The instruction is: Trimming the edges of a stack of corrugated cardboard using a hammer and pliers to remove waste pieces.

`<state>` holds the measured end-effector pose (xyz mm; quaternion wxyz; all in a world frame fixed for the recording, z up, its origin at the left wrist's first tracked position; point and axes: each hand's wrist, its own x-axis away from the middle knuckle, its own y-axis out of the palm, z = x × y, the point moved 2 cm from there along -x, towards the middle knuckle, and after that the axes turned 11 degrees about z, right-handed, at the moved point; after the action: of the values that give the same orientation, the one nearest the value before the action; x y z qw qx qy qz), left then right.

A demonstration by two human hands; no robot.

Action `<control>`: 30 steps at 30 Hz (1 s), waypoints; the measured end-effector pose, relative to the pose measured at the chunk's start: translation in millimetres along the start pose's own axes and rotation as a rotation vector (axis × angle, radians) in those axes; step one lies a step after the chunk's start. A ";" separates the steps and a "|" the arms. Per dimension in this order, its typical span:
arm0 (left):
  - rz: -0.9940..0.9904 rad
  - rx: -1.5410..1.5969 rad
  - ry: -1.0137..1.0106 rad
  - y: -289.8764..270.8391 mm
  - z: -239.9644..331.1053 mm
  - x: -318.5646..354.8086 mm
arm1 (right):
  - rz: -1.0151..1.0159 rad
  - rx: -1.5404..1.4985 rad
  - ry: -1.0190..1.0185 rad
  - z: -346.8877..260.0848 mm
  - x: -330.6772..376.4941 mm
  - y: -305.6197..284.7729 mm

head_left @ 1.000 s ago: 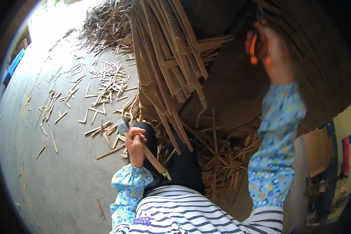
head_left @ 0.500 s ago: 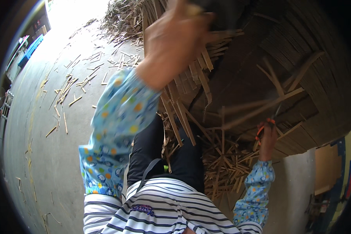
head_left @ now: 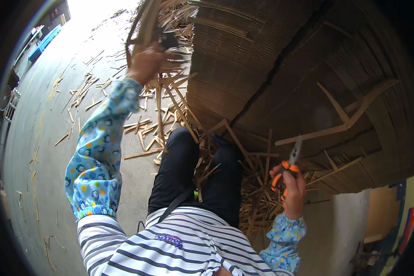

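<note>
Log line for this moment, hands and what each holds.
left hand: raised, gripping bent bamboo strips | right hand: low, holding orange-handled pliers | woven bamboo panel ahead | offcuts on floor

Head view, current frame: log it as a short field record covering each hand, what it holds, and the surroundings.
left hand: raised, gripping a bundle of thin bamboo strips
right hand: low at the person's side, holding orange-handled pliers, tips pointing up
pliers jaws: too small to tell if open
woven panel: large brown woven mat ahead, loose strips sticking out of it
floor: grey concrete, scattered with short offcuts
posture: legs in dark trousers, offcuts piled around them
</note>
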<state>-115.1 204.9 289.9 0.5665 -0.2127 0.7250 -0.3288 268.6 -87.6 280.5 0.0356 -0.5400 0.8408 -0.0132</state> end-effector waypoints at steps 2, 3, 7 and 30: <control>-0.097 0.072 -0.216 31.0 -76.4 31.4 | -0.169 -0.043 -0.003 -10.1 -14.0 27.9; -0.084 0.095 -0.321 45.1 -113.1 52.8 | -0.182 -0.046 -0.008 -19.2 -24.4 41.8; -0.014 0.201 -0.378 51.6 -101.5 123.8 | -0.361 0.031 -0.015 -55.1 -79.8 90.2; 0.729 1.974 -1.290 -3.1 -10.4 236.4 | -0.758 0.252 0.238 6.6 -92.0 202.3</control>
<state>-188.5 44.3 132.5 0.7969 0.3973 -0.2290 -0.3932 123.7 80.5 265.8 -0.0034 -0.7974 0.5725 -0.1905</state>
